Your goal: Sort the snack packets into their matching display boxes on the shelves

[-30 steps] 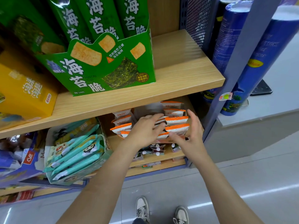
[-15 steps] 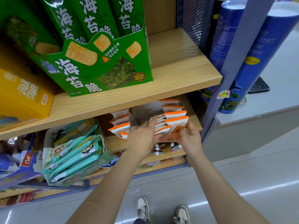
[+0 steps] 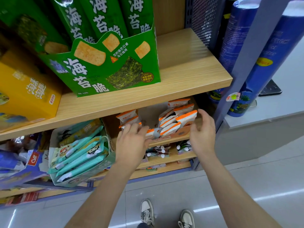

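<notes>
In the head view, the orange-and-white packets (image 3: 185,115) stand in their orange box (image 3: 181,133) at the middle of the frame, under the wooden shelf (image 3: 181,89). The left hand (image 3: 131,143) rests loose fingers on the left packets. The right hand (image 3: 202,134) is blurry beside the box, fingers bent; I cannot tell if it holds anything.

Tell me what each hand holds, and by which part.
Nothing visibly held: left hand touches the orange-topped packets; right hand hangs empty beside their box.

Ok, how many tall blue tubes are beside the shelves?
2. The left blue tube stands left of the post; the right blue tube stands right of it. More may hide behind the mesh panel.
</notes>
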